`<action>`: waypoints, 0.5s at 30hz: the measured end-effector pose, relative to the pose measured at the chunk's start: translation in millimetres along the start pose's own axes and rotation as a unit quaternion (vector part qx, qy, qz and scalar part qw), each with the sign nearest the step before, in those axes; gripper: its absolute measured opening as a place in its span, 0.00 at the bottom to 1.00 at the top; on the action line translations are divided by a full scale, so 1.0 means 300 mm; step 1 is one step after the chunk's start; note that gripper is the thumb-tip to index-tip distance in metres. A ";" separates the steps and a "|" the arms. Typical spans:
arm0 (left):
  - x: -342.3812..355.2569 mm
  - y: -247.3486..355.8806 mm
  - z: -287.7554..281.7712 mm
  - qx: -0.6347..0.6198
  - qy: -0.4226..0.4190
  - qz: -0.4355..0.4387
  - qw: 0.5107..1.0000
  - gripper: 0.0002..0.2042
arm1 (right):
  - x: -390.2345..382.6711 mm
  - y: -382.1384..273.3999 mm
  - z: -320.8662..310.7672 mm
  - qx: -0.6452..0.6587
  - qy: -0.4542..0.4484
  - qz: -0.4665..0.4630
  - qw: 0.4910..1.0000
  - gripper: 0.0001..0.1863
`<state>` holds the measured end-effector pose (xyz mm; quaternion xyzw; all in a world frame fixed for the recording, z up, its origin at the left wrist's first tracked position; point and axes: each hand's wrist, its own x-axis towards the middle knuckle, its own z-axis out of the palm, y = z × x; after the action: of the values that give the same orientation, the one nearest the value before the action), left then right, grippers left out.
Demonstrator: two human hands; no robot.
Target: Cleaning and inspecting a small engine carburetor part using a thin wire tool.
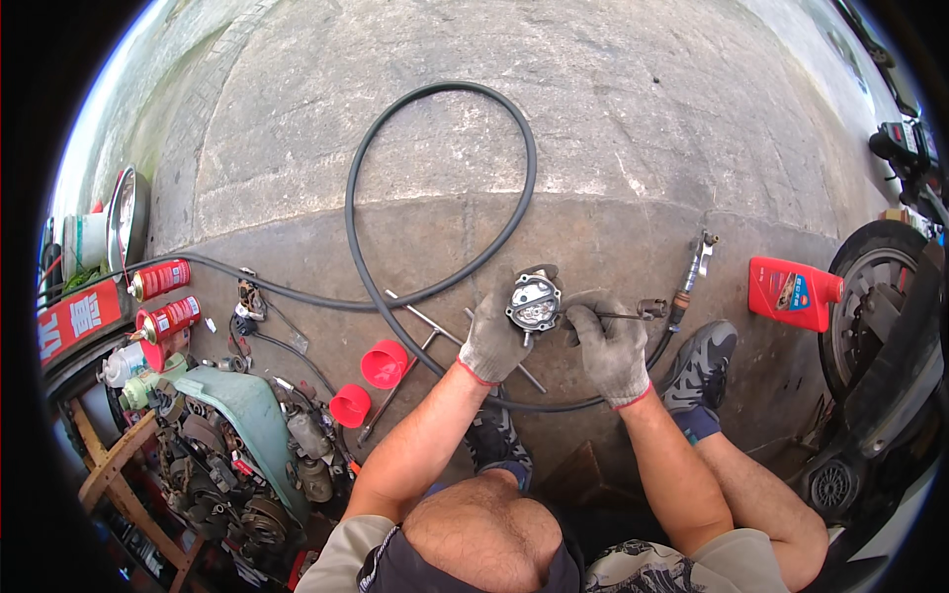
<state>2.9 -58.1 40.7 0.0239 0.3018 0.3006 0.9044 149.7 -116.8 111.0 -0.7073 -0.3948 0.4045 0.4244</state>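
Observation:
My left hand [491, 341], in a grey work glove with a red cuff, is closed around a carburetor [535, 302], a small round metal body whose inside faces up. Just right of it my right hand [610, 346], gloved alike, pinches a thin dark rod-like tool [625, 316]. The tool's exact kind is unclear, and a dark blocky piece [652, 308] shows at its right end. A small gap separates the right fingertips from the carburetor. Beneath the hands, T-shaped metal wrenches [427, 326] lie on the concrete.
A black hose [353, 188] loops over the floor and ends at a metal air tool [693, 272]. Two red cups [386, 364], red spray cans [161, 280], and a bin of metal parts [237, 415] sit left. A red oil bottle [791, 294] lies by a wheel [870, 296] at right.

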 end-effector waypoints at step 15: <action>-0.006 -0.007 -0.012 -0.024 0.001 -0.028 0.999 0.35 | -0.004 -0.019 0.011 0.024 -0.013 0.083 0.996 0.04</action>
<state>0.9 -61.3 38.2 -0.0066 0.2965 0.2820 0.9124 145.1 -115.1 115.5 -0.7220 -0.3306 0.4566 0.4012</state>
